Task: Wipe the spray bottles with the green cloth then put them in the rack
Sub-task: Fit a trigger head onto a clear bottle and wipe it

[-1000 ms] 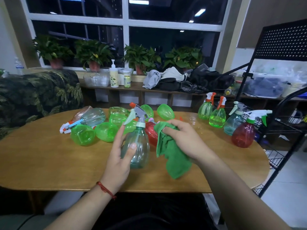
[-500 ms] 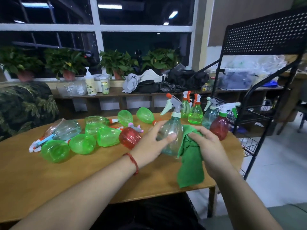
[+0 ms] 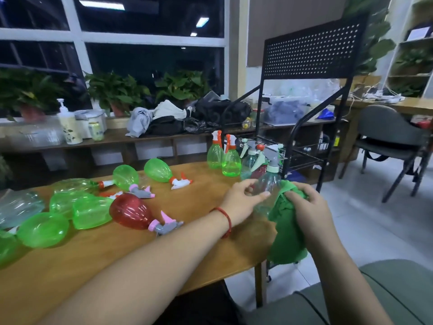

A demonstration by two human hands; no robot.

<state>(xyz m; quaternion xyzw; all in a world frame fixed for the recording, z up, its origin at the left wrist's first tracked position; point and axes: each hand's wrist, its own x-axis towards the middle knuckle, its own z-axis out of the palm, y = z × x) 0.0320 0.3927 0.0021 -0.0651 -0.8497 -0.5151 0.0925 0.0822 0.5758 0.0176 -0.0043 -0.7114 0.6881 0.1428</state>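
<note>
Green cloth (image 3: 287, 231) is bunched in the right hand (image 3: 309, 207), whose fingers (image 3: 301, 194) curl round its folds and press them against the right side of a clear spray bottle (image 3: 269, 181); the left hand (image 3: 243, 202) steadies that bottle from the left, its fingers wrapped round the body, over the right end of the wooden counter (image 3: 117, 254) — the bottle is upright, grey trigger head on top, though its base is hidden. By my reading, the wiping of this one bottle is under way; it has not gone to the rack (image 3: 311, 50), which stands just beside the counter on the far right. Two green bottles (image 3: 230, 161) stand upright at the counter's far right edge, with others partly hidden behind the held one; whether those are already wiped I cannot tell, and none shows plainly on the rack's wire shelves. Much is left — a red bottle (image 3: 132, 214) and a cluster of green ones (image 3: 43, 229) lie on their sides across the left and middle of the counter; the task looks to be in its early part.
</note>
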